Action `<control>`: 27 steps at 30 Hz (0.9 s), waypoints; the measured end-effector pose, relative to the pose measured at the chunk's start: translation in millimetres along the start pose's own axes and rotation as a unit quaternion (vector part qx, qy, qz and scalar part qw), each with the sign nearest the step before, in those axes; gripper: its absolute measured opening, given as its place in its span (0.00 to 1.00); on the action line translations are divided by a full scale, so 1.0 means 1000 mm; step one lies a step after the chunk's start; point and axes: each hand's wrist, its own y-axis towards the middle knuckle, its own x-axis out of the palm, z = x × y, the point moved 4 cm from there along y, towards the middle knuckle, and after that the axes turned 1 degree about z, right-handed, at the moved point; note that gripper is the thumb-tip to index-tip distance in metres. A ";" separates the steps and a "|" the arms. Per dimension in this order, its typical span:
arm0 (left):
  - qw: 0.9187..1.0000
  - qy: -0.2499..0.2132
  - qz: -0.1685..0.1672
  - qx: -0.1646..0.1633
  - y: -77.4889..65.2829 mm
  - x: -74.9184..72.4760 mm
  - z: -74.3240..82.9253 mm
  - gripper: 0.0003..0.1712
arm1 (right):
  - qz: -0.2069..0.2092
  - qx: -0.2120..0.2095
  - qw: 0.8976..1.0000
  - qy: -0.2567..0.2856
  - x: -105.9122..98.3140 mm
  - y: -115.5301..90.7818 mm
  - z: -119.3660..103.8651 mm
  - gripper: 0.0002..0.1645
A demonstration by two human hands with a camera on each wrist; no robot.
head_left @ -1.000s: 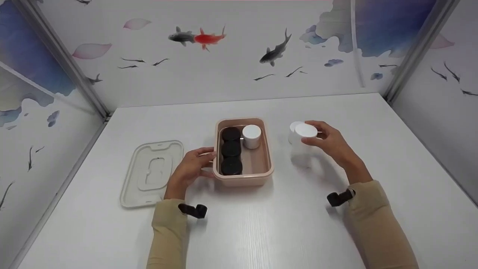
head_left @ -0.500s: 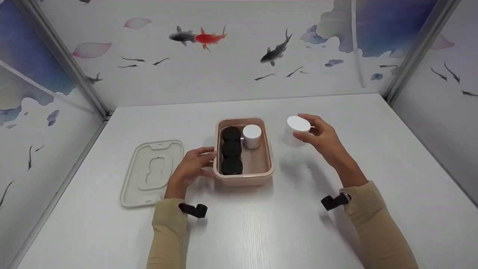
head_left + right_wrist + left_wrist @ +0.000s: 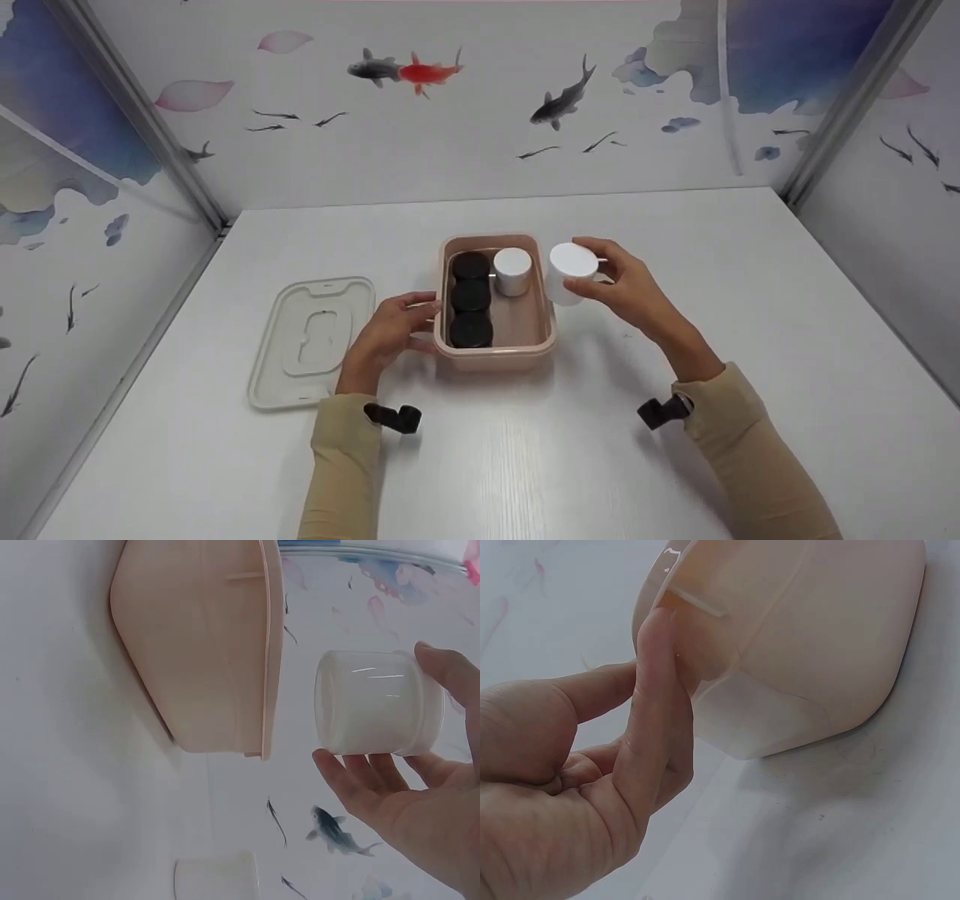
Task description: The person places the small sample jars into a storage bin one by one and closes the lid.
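Note:
My right hand (image 3: 626, 289) holds a white jar with a white lid (image 3: 573, 271) off the table, just right of the pink box's rim. The right wrist view shows the jar (image 3: 371, 703) lying across between thumb and fingers, apart from the box (image 3: 206, 645). My left hand (image 3: 390, 330) touches the left side of the open pink box (image 3: 496, 363); in the left wrist view its fingers (image 3: 656, 660) meet the wall (image 3: 832, 637) below the rim. Inside the box, a column of black-lidded jars (image 3: 471, 296) stands at left and a white-lidded jar (image 3: 512, 270) at back right.
A pale rectangular lid (image 3: 311, 341) lies on the white table (image 3: 480, 457), left of the box. Another white jar (image 3: 217, 877) stands on the table in the right wrist view. A wall with painted fish (image 3: 562, 97) rises behind the table.
My right hand has lifted the white jar and carried it left to beside the box's right rim. The left hand stays at the box. The head view has shifted slightly.

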 end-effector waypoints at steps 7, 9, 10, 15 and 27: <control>1.000 0.005 0.000 0.003 0.000 0.000 -0.001 0.27 | -0.029 -0.006 1.000 -0.003 0.013 0.001 -0.001 0.41; 1.000 0.008 -0.003 0.004 0.000 0.001 0.000 0.28 | -0.034 -0.005 0.999 -0.009 0.016 0.002 -0.003 0.41; 1.000 0.009 -0.004 0.004 0.000 0.001 0.000 0.28 | -0.035 -0.004 0.999 -0.012 0.018 0.002 -0.003 0.41; 1.000 0.009 -0.008 0.002 0.001 0.002 0.000 0.29 | -0.056 -0.009 0.998 -0.026 0.026 0.004 -0.012 0.40; 1.000 -0.001 -0.013 0.006 0.000 0.001 0.001 0.28 | -0.130 -0.011 0.987 -0.092 0.036 0.029 -0.022 0.42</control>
